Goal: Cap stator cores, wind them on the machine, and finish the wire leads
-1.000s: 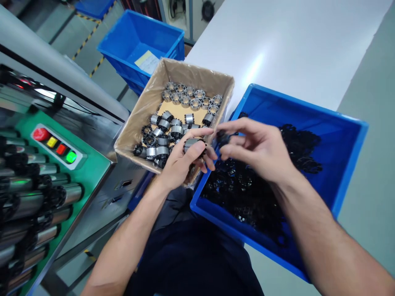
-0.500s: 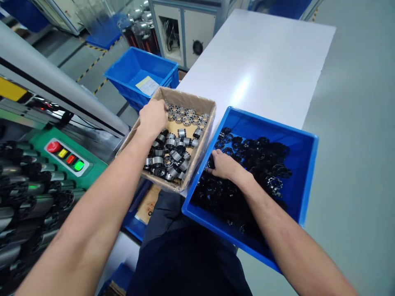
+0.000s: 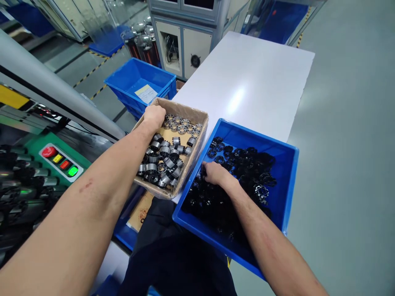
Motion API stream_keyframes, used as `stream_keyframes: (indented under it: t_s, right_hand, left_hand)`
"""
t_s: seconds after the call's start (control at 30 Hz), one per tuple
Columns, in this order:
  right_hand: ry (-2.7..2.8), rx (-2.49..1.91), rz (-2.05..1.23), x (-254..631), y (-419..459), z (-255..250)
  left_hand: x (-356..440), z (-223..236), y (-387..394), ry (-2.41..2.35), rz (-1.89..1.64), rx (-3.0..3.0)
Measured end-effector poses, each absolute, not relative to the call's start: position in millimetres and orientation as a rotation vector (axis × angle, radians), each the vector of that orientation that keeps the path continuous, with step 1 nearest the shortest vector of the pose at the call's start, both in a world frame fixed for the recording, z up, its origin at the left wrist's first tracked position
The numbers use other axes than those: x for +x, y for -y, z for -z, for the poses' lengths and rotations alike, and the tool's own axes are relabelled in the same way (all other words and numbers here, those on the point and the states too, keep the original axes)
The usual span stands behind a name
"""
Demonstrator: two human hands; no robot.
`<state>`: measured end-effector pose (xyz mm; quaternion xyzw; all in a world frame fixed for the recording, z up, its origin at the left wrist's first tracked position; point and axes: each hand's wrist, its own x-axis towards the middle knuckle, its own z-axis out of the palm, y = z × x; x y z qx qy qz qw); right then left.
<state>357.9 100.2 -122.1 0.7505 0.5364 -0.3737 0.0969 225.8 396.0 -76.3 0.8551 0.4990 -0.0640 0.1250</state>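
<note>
My left hand (image 3: 156,115) reaches into the far left corner of a plastic-lined cardboard box (image 3: 202,154). Its fingers are curled down and hidden, so what they hold cannot be made out. Beside them stand rows of silver slotted metal rings (image 3: 182,129). Nearer to me in that box lies a loose heap of metal cores with black ends (image 3: 165,150). My right hand (image 3: 214,172) is inside a blue bin (image 3: 285,181), near its left wall, its fingers closed on a black ring part. Many similar black ring parts (image 3: 247,160) are piled around it.
Both boxes rest on a white table (image 3: 262,70). Another blue bin (image 3: 140,78) with a paper label stands beyond the cardboard box. At left are a slanted grey post (image 3: 61,90), a green control panel (image 3: 61,160) with lit buttons, and stacked metal cores (image 3: 27,193).
The camera view has shifted, so the boxes appear lower and further left. My left hand stays in the box's far corner. My right hand remains near the blue bin's left wall, fingers closed.
</note>
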Motion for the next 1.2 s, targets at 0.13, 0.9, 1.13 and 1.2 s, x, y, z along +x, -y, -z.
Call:
stream_keyframes:
  t_s: [0.13, 0.9, 1.13, 1.2]
  right_hand:
    - [-1.615, 2.354, 1.169, 376, -98, 108]
    - [-2.187, 2.323, 3.081, 342, -79, 67]
    - [-2.552, 2.698, 2.377, 339, -79, 70]
    - [-2.638, 2.717, 2.222, 336, -78, 72]
  left_hand:
    - [216, 58, -392, -1.552, -0.163, 2.361]
    - [154, 92, -162, -0.709, -0.780, 1.041]
    - [149, 92, -159, -0.679, -0.715, 1.082]
    - [150, 89, -157, -0.668, -0.718, 1.078]
